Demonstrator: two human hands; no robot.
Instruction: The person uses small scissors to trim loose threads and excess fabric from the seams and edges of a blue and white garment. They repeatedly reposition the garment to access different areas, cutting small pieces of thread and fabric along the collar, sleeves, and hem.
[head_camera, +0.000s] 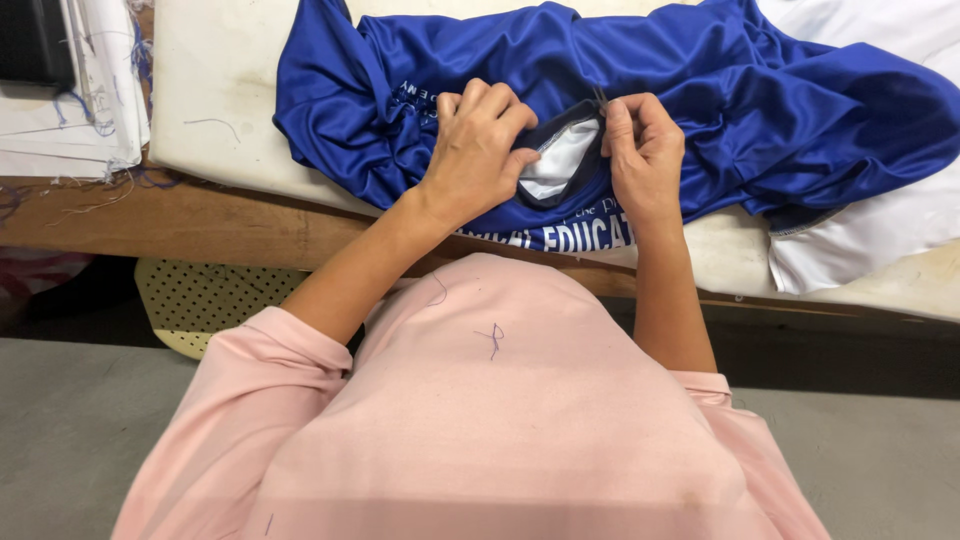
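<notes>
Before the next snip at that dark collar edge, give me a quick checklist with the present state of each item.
1. Left hand pins the blue garment beside the collar opening: ok.
2. Right hand pinches a small metal tool at the collar's upper edge: ok.
3. Tool tip clear of the left fingers: ok, a gap shows.
4. Which thread the tip meets: cannot tell, too small.
5. Garment lies fully on the white table pad: ok.
6. Loose threads on the pink shirt away from the work: ok.
</notes>
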